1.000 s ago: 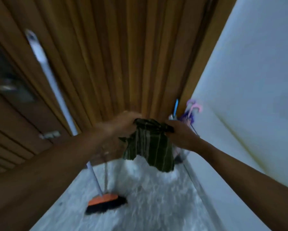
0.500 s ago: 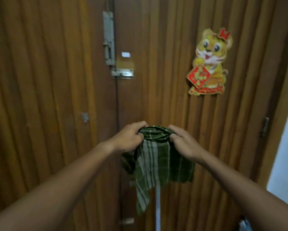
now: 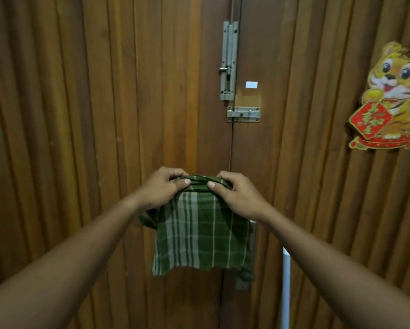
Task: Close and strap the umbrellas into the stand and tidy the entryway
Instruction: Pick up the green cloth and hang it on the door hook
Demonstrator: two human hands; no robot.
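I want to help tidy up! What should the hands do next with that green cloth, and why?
Probably slide the hands apart along the top edge: the left hand and right hand pinch the green cloth close together, so its top is bunched.

Door: brown ribbed wooden double door [image 3: 104, 115], leaves meeting at a central seam.
Bolts: grey metal vertical slide bolt [image 3: 229, 61] above a grey metal horizontal latch [image 3: 244, 114].
Label: small white rectangular sticker [image 3: 251, 84], just right of the vertical bolt.
Decoration: yellow cartoon tiger cut-out with a red diamond sign [image 3: 389, 98], on the right leaf.
Pole: white upright pole [image 3: 285, 293], lower right.

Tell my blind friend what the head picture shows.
A left hand and right hand pinch the top of a green checked cloth hanging before a wooden door. A metal bolt and tiger sticker are on it.
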